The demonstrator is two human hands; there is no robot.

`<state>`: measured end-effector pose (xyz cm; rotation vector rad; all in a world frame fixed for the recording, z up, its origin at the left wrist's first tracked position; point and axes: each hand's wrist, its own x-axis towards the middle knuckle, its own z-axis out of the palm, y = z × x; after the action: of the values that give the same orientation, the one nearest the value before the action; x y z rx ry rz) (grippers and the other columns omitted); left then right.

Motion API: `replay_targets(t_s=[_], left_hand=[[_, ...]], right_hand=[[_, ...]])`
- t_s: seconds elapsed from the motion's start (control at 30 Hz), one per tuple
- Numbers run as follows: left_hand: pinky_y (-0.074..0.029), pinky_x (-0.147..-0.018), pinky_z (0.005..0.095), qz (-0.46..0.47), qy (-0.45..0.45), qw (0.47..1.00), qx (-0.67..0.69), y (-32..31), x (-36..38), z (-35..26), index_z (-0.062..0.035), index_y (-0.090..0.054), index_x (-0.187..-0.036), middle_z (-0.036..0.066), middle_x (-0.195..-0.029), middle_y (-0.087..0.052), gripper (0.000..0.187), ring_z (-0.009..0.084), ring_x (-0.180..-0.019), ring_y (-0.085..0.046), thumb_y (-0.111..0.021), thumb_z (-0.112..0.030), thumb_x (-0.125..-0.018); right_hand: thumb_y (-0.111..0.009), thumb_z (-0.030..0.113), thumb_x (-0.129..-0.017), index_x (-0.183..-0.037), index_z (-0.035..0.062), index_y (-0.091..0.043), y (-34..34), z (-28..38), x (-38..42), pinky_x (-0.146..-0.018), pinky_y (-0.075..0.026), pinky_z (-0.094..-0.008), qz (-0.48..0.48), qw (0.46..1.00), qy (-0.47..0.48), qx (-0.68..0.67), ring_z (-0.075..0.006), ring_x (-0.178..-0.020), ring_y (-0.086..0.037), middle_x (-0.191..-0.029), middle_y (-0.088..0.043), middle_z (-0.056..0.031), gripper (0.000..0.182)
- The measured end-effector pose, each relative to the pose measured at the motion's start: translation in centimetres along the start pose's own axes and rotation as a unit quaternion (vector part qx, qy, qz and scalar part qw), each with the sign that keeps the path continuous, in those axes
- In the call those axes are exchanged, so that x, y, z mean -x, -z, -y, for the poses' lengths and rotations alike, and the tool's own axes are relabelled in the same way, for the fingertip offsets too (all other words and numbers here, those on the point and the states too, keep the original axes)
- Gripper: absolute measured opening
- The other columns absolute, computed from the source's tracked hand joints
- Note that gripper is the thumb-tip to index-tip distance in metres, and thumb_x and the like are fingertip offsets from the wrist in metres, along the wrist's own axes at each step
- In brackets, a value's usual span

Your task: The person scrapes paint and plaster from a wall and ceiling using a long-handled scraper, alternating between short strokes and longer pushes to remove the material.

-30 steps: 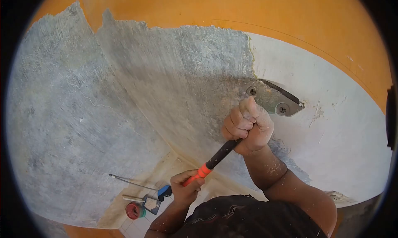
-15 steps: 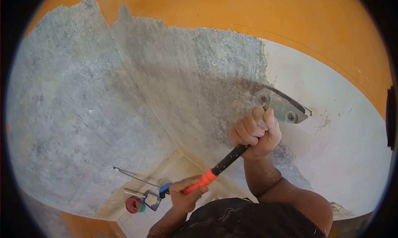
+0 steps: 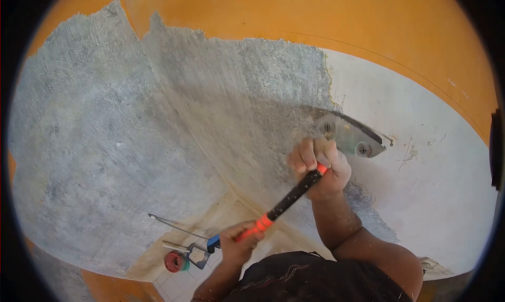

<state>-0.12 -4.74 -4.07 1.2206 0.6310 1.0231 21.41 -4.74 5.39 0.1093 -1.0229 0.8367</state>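
A long-handled scraper (image 3: 292,198) with a black and orange-red grip slants up from lower left to the wall. Its wide metal head with two screws lies against the wall at the border of bare grey plaster (image 3: 221,81) and white coating (image 3: 415,197). My left hand (image 3: 238,242) is closed around the orange-red lower end of the grip. Higher up, close behind the head, my right hand (image 3: 322,165) has its fingers curled round the handle. The right hand hides part of the shaft, and the edge of the blade is blurred.
Orange paint (image 3: 342,13) borders the scraped area above. Down by the tiled floor (image 3: 173,286) stand a red and green round container (image 3: 173,261), a dustpan-like tool (image 3: 199,256) with debris, and a blue-handled tool (image 3: 213,243) with a long thin rod. A wall corner runs diagonally between them.
The scraper head and my right hand have shifted slightly left in view. An orange-red band on the handle now shows by my right hand, and its fingers look a little looser.
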Motion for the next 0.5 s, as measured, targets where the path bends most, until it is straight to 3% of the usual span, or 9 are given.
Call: replay_targets(t_s=[0.1, 0.2, 0.3, 0.33, 0.37, 0.43, 0.47, 0.5], left_hand=[[-0.03, -0.039, 0.019, 0.006, 0.014, 0.999, 0.033, 0.8, -1.1, -2.2, 0.0074, -0.061, -0.087, 0.004, -0.059, -0.055, 0.025, 0.0056, -0.042, -0.041, -0.07, -0.001, -0.065], [-0.037, -0.044, 0.0179, -0.003, -0.041, 0.998, -0.037, 0.8, -0.4, -2.3, 0.0054, -0.064, -0.089, 0.008, -0.073, -0.063, 0.025, 0.0062, -0.05, -0.05, -0.071, 0.004, -0.065], [-0.037, -0.043, 0.0183, 0.025, 0.027, 0.999, -0.027, -0.6, 1.8, 0.3, 0.0044, -0.062, -0.088, 0.004, -0.067, -0.059, 0.023, 0.0047, -0.051, -0.049, -0.071, 0.003, -0.067], [-0.031, -0.041, 0.0191, 0.03, 0.024, 0.997, -0.06, -1.3, 1.4, 0.4, 0.0039, -0.057, -0.079, 0.002, -0.057, -0.053, 0.015, 0.0061, -0.045, -0.044, -0.067, -0.001, -0.069], [-0.031, -0.041, 0.0191, 0.032, 0.025, 0.997, -0.058, -1.3, 0.7, 0.3, 0.0039, -0.057, -0.079, 0.002, -0.057, -0.053, 0.015, 0.0061, -0.045, -0.044, -0.067, -0.001, -0.069], [-0.03, -0.04, 0.0196, 0.028, 0.048, 0.995, 0.08, -0.6, -1.0, 0.2, 0.0045, -0.057, -0.081, 0.002, -0.056, -0.052, 0.015, 0.0066, -0.044, -0.043, -0.065, 0.003, -0.069], [-0.03, -0.039, 0.0204, 0.023, 0.048, 0.993, 0.103, -0.3, -1.3, -0.3, 0.0045, -0.058, -0.083, 0.003, -0.057, -0.051, 0.016, 0.007, -0.043, -0.043, -0.063, 0.006, -0.068], [-0.03, -0.039, 0.0204, 0.026, 0.046, 0.994, 0.099, -0.3, -1.3, -0.7, 0.0045, -0.058, -0.083, 0.003, -0.057, -0.051, 0.016, 0.007, -0.043, -0.043, -0.063, 0.006, -0.068]], right_hand=[[-0.034, 0.028, -0.093, -0.067, 0.0113, -0.037, -0.5, -0.2, -0.9, -0.058, -0.036, -0.0308, -0.011, 0.999, 0.013, 0.048, -0.0194, -0.062, -0.045, -0.068, -0.043, -0.0039, 0.031], [-0.037, 0.032, -0.091, -0.066, 0.0124, -0.037, 0.3, -0.3, -0.5, -0.06, -0.037, -0.0313, 0.038, 0.997, -0.024, -0.062, -0.0196, -0.063, -0.048, -0.068, -0.044, -0.0037, 0.032], [-0.038, 0.034, -0.091, -0.065, 0.0128, -0.037, 0.9, -0.1, 0.8, -0.059, -0.037, -0.0303, 0.027, 0.997, -0.024, -0.062, -0.0194, -0.064, -0.048, -0.069, -0.045, -0.0038, 0.033], [-0.037, 0.032, -0.092, -0.065, 0.0126, -0.039, 1.1, 0.1, 0.7, -0.069, -0.041, -0.0345, 0.03, 0.997, -0.033, -0.056, -0.0216, -0.069, -0.052, -0.072, -0.049, -0.005, 0.033], [-0.037, 0.032, -0.092, -0.065, 0.0126, -0.039, 1.2, 0.2, 0.6, -0.069, -0.041, -0.0345, 0.029, 0.998, -0.033, -0.054, -0.0216, -0.069, -0.052, -0.072, -0.049, -0.005, 0.033], [-0.036, 0.028, -0.092, -0.066, 0.013, -0.042, 0.1, 0.5, -0.8, -0.086, -0.039, -0.0418, -0.002, 0.998, -0.033, 0.046, -0.0252, -0.077, -0.056, -0.076, -0.052, -0.0066, 0.031], [-0.035, 0.027, -0.093, -0.069, 0.0121, -0.046, 0.6, 0.4, -1.1, -0.096, -0.032, -0.0475, 0.04, 0.998, -0.038, 0.039, -0.0283, -0.088, -0.058, -0.081, -0.056, -0.0083, 0.03], [-0.035, 0.027, -0.093, -0.069, 0.0121, -0.046, 0.5, 0.2, -1.2, -0.096, -0.032, -0.0475, 0.041, 0.998, -0.032, 0.039, -0.0283, -0.088, -0.058, -0.081, -0.056, -0.0083, 0.03]])
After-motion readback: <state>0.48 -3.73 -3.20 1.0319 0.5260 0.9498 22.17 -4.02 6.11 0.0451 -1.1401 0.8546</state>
